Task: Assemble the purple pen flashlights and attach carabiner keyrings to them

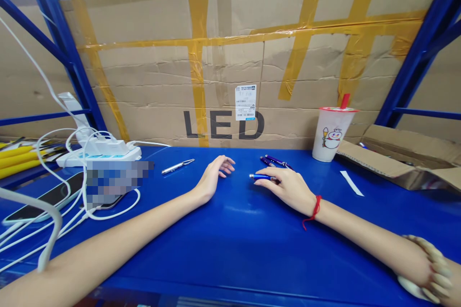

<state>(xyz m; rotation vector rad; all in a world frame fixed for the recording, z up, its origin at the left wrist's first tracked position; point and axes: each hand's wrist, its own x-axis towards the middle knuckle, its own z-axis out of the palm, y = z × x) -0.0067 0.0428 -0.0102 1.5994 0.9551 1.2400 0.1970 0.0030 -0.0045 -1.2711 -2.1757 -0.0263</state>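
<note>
My right hand [288, 187], with a red string at its wrist, pinches a short blue pen-like object [262, 177] with a silver end. It points left, low over the blue tabletop [230, 249], and part of it is hidden by my fingers. Just behind that hand lie dark blue and purple pens [277, 160], close together. My left hand [213, 177] rests on its side near the middle, fingers loosely curved and apart, with nothing in it. To its left lies a silver pen-like piece [177, 167] with a narrow looped end.
A white cup [329, 136] with a red straw stands at the back right, near an open cardboard box [403, 163] and a white strip [351, 183]. At left are a power strip [104, 153], tangled white cables and a phone [46, 199]. A large carton [162, 81] forms the back.
</note>
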